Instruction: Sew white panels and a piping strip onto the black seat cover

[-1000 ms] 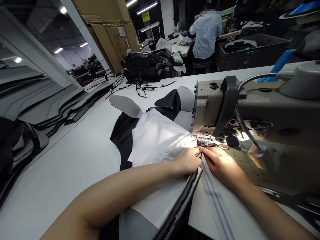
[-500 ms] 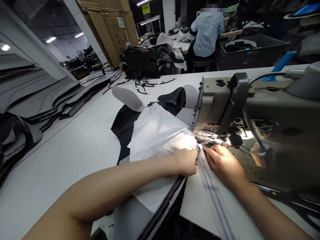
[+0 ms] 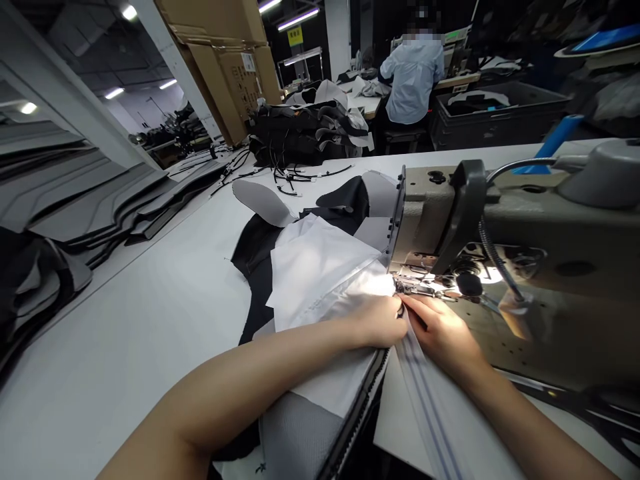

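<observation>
Together, our two hands press flat on the work just before the needle: our left hand [image 3: 376, 322] lies palm down, fingers together, on the white woven fabric panel [image 3: 320, 267], and our right hand [image 3: 443, 333] rests just beside it, fingers extended, pinning the pale strip with two thin blue lines [image 3: 430, 407] that runs back from the grip toward us. Neither hand closes around anything. Between the hands runs one black toothed edge [image 3: 357, 413]. Beyond the fingertips, one beige industrial sewing machine [image 3: 525, 227] stands lit by its lamp. Past it, black and grey cut pieces [image 3: 300, 213] spread across the white table [image 3: 125, 333]. One person in a light-blue shirt [image 3: 411, 77] sits far behind.
</observation>
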Available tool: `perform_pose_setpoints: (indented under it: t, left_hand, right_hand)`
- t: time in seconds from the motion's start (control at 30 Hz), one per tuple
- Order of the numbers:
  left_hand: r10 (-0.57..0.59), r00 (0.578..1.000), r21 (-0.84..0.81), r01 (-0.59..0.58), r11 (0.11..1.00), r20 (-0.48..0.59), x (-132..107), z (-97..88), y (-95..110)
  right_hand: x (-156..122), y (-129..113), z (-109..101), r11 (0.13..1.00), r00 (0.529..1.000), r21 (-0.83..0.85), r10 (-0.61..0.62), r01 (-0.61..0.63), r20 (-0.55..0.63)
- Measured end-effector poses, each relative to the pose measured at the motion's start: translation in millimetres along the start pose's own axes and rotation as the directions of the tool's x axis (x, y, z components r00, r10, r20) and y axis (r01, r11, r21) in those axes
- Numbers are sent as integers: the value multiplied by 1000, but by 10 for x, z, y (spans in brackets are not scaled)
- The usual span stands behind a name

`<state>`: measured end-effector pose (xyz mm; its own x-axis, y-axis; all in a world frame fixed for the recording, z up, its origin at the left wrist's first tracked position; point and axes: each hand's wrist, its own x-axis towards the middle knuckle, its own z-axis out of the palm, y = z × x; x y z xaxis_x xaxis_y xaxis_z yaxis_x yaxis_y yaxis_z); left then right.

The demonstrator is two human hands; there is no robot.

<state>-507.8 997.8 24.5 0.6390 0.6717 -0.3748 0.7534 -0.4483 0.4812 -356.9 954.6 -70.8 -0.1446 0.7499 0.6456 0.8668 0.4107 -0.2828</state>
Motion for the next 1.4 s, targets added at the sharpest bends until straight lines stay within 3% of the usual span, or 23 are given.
perform_pose_setpoints:
  t: [0.1,0.17,0.3,0.47,0.57,0.63,0.73,0.8,0.97,1.2,1.3,1.4]
  left_hand:
    - [-4,1000,73,3,997,14,-47,-51,64]
    - [-30,995,149,17,989,92,-138,-123,126]
    - [-144,955,318,56,946,259,-291,-288,274]
    - [-146,944,405,14,914,297,-208,-293,319]
    - [-75,975,348,-3,937,210,-119,-221,213]
    - [55,995,401,-85,912,86,-78,-175,113]
    - [336,941,595,-244,766,-46,-59,-104,-33]
    - [398,913,652,-249,716,-88,-75,-49,-108]
    - [354,914,649,-147,747,-200,-151,98,-163]
    - [203,936,598,9,802,-287,-185,216,-23]
    - [197,941,584,0,812,-274,-212,226,-14]
    - [222,946,565,-52,823,-237,-258,228,-44]
  right_hand:
    - [-46,30,-5,996,995,-5,94,-94,31]
    - [-64,38,-13,991,990,-22,133,-132,56]
    - [-58,31,-31,990,986,-28,140,-138,86]
    - [-45,3,-94,990,982,14,139,-142,127]
    - [-41,-35,-146,989,977,6,143,-146,159]
    - [-36,-59,-164,983,967,7,178,-182,180]
    - [-37,-74,-165,970,955,35,229,-239,191]
    - [-42,-77,-161,965,951,44,248,-260,183]
    - [-22,-119,-174,934,925,62,336,-351,176]
    - [70,-213,-107,847,842,42,520,-530,148]
    - [81,-231,-49,820,820,70,558,-568,125]
    - [55,-243,6,831,839,123,533,-543,106]
